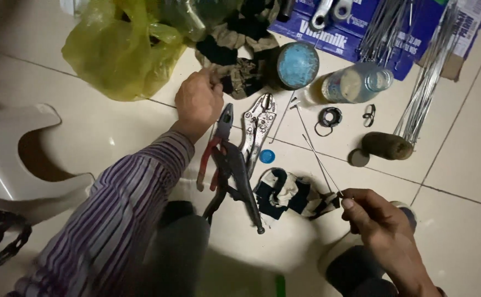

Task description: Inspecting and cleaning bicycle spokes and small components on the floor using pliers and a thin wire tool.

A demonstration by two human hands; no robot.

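Observation:
My left hand [199,100] reaches forward with its fingers pinched on the edge of a striped black and cream cloth [235,49] beside a yellow plastic bag [120,47]. Lower right, my right hand [378,217] pinches the near end of a thin metal spoke [313,147] that slants up toward the back. Between the hands lie red-handled pliers [214,149], silver locking pliers [257,129] and a dark tool [243,184] on the tiled floor. A second striped cloth [284,192] lies next to my right hand.
A round blue-topped tin [297,65], a clear bottle on its side [358,82], a small blue cap [267,156], metal rings [330,117], a dark cylinder [386,146] and a bundle of spokes [430,71] lie beyond. A white plastic stool [15,159] stands left.

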